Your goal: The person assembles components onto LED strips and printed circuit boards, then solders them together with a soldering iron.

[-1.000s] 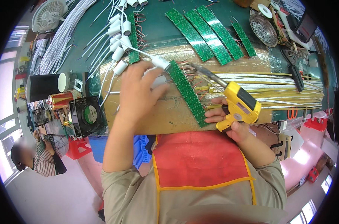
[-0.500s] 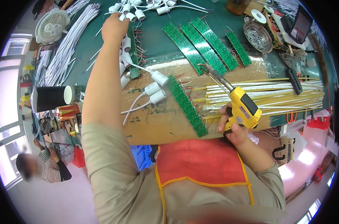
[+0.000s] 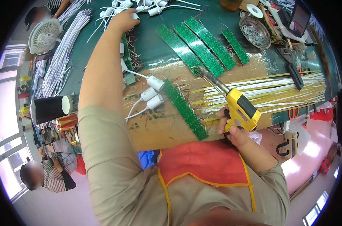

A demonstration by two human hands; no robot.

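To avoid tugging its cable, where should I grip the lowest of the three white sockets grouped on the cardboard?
Probably best around the cylindrical body of the lowest socket, coming from the person's side: it lies on its side, with the middle socket close along its far side and its cable trailing from the left end.

I note, in the right hand (image 3: 233, 132), a soldering gun (image 3: 243, 109), yellow with black panels. Ahead of that hand: strips (image 3: 284, 91), white and yellow. Left of it: a circuit board (image 3: 184, 110), green. Nearer the body: an apron (image 3: 201, 162), red, yellow edging. Beside the left hand (image 3: 123, 20): lamp sockets (image 3: 155, 11), white. Beneath: the bench (image 3: 152, 49), dark green.
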